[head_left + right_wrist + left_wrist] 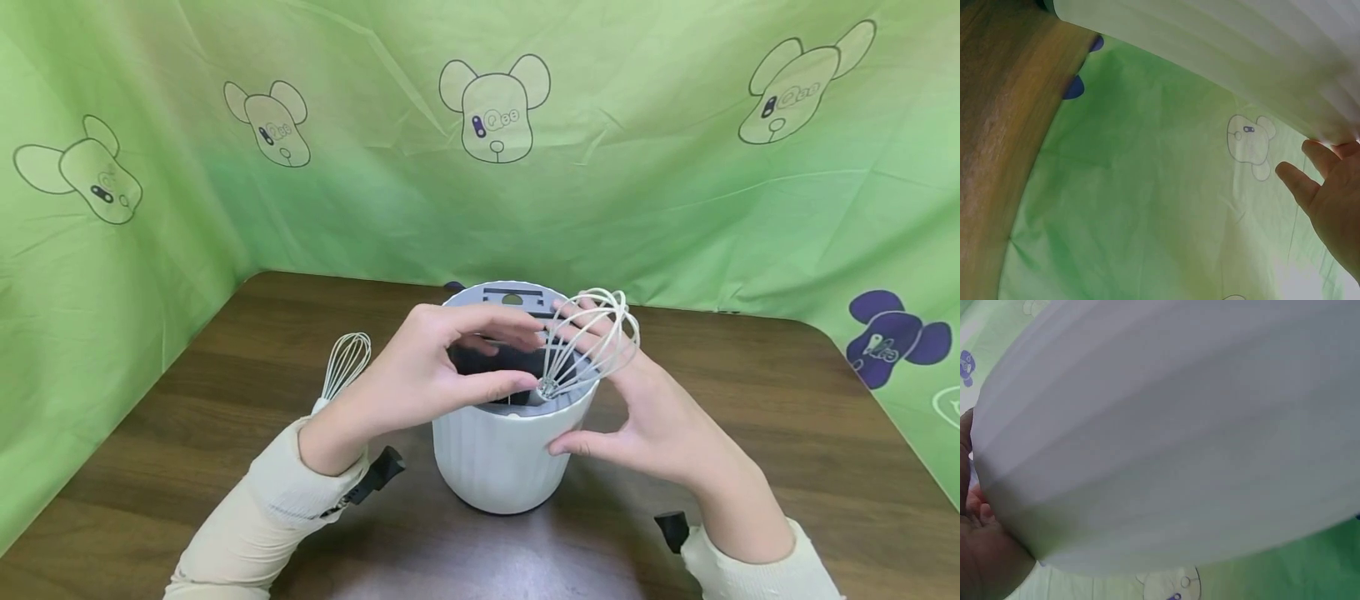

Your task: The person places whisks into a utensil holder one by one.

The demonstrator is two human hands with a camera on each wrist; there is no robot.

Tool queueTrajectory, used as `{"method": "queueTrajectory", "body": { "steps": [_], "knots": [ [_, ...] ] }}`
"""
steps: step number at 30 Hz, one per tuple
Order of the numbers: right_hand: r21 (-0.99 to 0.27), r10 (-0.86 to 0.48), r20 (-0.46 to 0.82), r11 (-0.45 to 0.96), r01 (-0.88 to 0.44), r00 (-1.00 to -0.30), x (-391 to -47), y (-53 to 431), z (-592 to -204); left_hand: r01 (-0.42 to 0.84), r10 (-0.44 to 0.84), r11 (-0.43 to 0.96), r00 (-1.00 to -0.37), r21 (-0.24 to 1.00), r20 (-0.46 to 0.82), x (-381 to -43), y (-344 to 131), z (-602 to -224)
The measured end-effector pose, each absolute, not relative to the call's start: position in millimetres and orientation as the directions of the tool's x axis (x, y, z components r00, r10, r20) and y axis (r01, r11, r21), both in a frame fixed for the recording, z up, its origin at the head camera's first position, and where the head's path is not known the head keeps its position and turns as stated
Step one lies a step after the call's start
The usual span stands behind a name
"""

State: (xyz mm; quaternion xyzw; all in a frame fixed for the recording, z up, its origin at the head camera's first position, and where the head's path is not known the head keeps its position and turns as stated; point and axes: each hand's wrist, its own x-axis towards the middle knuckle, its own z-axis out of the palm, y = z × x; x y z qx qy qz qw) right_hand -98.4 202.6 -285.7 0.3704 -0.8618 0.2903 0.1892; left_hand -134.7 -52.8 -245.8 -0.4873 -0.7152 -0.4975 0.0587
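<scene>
A white ribbed bucket-like holder point(498, 462) with a grey slotted top stands upright on the table. A white wire whisk point(592, 342) stands in its right part, wire loops upward, its lower part hidden inside. Over the opening is my left hand point(442, 367), fingers and thumb apart, the thumb tip close to the base of the whisk's wires; contact there is unclear. My right hand point(637, 408) lies along the holder's right side, its thumb at the outer wall and its fingers extended behind the whisk near the rim. The holder's wall point(1166, 437) fills most of the left wrist view.
A second, smaller wire whisk point(347, 367) lies on the brown wooden table point(247, 367) left of the holder, partly hidden by my left forearm. Green printed cloth point(375, 208) hangs around the table's back and sides.
</scene>
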Motion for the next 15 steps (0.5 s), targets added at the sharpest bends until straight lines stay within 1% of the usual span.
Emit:
{"method": "queueTrajectory", "body": {
  "steps": [2,4,9,11,15],
  "knots": [
    [-0.365,-0.529,0.538,0.556,-0.747,-0.656,-99,203,-285,0.763,0.632,0.013,-0.507,0.647,0.586,-135,-56,-245],
    [-0.359,-0.529,0.542,0.556,-0.749,-0.653,-99,203,-285,0.784,0.634,0.007,-0.483,0.620,0.604,-136,-60,-245],
    [-0.358,-0.530,0.548,0.551,-0.754,-0.648,-99,203,-286,0.870,0.660,0.098,-0.420,0.483,0.623,-137,-68,-246],
    [-0.360,-0.529,0.548,0.549,-0.754,-0.647,-99,203,-286,0.884,0.682,0.161,-0.421,0.439,0.598,-138,-72,-247],
    [-0.364,-0.526,0.544,0.553,-0.749,-0.653,-99,203,-287,0.881,0.735,0.284,-0.453,0.378,0.504,-139,-79,-246]
  ]
}}
